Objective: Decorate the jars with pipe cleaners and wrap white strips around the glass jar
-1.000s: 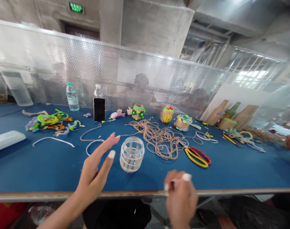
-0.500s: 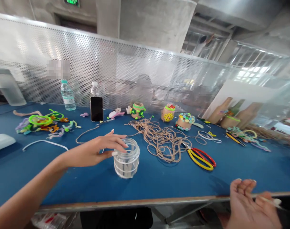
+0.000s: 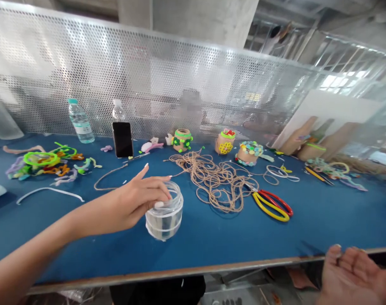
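A clear glass jar (image 3: 164, 221) with white bands around it stands near the table's front. My left hand (image 3: 137, 199) reaches over from the left and grips the jar's rim, thumb outside and a fingertip at the mouth. At the lower right, beyond the table edge, my right hand (image 3: 354, 275) is palm up with its fingers loosely apart; I see nothing in it, though part is cut off by the frame. Right of the jar lies a tangled heap of brown twine (image 3: 212, 180), with scissors (image 3: 272, 205) with red and yellow handles beside it.
Behind the twine stand decorated jars, one with green trim (image 3: 182, 141). A phone (image 3: 123, 140) leans on a bottle, near a water bottle (image 3: 81, 123). Coloured pipe cleaners (image 3: 43, 163) lie at left; a perforated metal screen (image 3: 132, 76) runs along the back.
My left hand has closed in on the jar's rim, and the jar looks slightly tilted. My right hand has moved right and down; the small pale thing beside its fingers no longer shows.
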A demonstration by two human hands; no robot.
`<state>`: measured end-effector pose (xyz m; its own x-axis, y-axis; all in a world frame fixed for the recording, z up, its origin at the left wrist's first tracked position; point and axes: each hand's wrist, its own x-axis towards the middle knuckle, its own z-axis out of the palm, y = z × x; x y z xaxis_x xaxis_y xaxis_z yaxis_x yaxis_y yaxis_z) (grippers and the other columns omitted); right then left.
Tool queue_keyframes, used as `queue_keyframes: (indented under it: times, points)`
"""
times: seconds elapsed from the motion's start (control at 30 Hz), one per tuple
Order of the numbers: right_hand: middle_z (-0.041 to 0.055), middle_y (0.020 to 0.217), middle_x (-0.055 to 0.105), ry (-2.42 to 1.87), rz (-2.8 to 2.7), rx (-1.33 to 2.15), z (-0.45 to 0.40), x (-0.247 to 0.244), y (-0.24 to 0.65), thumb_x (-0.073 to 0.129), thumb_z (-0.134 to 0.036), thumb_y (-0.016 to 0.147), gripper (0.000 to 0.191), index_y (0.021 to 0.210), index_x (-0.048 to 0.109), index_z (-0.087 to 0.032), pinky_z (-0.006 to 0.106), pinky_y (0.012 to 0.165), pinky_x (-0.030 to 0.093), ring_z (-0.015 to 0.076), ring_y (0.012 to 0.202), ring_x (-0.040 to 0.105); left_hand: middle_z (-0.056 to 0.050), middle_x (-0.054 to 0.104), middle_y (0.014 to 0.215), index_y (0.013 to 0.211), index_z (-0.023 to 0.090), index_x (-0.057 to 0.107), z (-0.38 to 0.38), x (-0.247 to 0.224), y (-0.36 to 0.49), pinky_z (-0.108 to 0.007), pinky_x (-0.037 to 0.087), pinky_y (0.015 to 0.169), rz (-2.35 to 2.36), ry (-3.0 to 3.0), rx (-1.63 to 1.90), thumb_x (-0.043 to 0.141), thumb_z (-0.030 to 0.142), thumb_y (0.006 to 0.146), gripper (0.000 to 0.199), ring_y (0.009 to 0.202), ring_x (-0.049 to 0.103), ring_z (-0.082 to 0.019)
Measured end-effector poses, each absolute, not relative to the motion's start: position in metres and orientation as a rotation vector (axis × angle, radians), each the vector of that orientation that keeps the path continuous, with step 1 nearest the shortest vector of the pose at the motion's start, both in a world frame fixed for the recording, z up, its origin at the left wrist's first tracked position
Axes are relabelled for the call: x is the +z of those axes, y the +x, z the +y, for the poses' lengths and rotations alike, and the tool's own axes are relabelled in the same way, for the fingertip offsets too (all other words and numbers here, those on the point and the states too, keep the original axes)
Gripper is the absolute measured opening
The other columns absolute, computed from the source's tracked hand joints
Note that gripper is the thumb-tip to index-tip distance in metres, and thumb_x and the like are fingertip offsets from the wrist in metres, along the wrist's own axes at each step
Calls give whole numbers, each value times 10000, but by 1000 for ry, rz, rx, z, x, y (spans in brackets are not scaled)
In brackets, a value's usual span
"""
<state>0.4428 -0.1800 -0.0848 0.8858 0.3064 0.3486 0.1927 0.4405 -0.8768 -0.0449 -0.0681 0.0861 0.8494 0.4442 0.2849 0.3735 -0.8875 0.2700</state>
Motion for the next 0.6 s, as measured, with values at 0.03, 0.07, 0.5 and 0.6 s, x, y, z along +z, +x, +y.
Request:
queue_keyframes:
  times: [0.03, 0.07, 0.5, 0.6]
  points:
    - [135, 1067, 608, -1079, -325, 84, -177, -76, 433, 579, -555, 756, 373, 491, 487, -310, 523, 879, 478, 333, 1316, 408, -37, 653, 1120, 1091, 207, 581, -63, 90, -49, -535, 224, 1163, 579, 2784, 461, 330, 22, 931, 350, 1291, 490, -205]
    - [127, 1116, 619, -1035, -159, 97, -174, -66, 420, 639, -518, 726, 331, 482, 546, -316, 499, 934, 460, 334, 1305, 427, -31, 665, 1093, 1095, 206, 579, -58, 93, -54, -481, 272, 1158, 523, 2745, 415, 341, 22, 931, 343, 1261, 520, -186]
    - [40, 903, 652, -1069, -1556, 133, -134, 5, 190, 608, -130, 844, 169, 979, 682, -199, 258, 695, 541, 131, 782, 629, 28, 695, 956, 1086, 230, 619, -50, 88, -59, -465, 252, 1170, 521, 2707, 458, 533, 153, 918, 204, 885, 667, -122]
    - [65, 919, 622, -972, -1588, 52, -135, -2, 147, 579, -64, 849, 261, 1080, 648, -167, 251, 721, 541, 137, 834, 618, 36, 677, 844, 996, 203, 640, -53, 86, -55, -482, 159, 1193, 486, 2718, 476, 515, 149, 930, 152, 789, 658, -105]
